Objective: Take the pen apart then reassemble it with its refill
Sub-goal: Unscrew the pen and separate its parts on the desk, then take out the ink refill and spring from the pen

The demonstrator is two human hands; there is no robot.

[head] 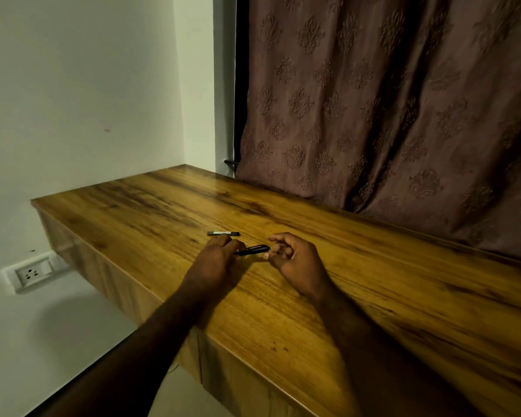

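Observation:
A black pen part point(252, 250) is held low over the wooden table point(283, 296), pointing left to right. My left hand point(218, 260) grips its left end with the fingers closed around it. My right hand point(295, 260) sits at its right end, thumb and fingertips pinched at the pale tip. Whether something small is between those fingers is too small to tell. A second dark pen piece point(223, 233) with a pale band lies flat on the table just beyond my left hand, apart from it.
The table's front edge runs diagonally from the upper left to the lower right. A patterned brown curtain point(388, 115) hangs along the far side. A white wall with a socket plate point(30, 273) stands at the left, below table height.

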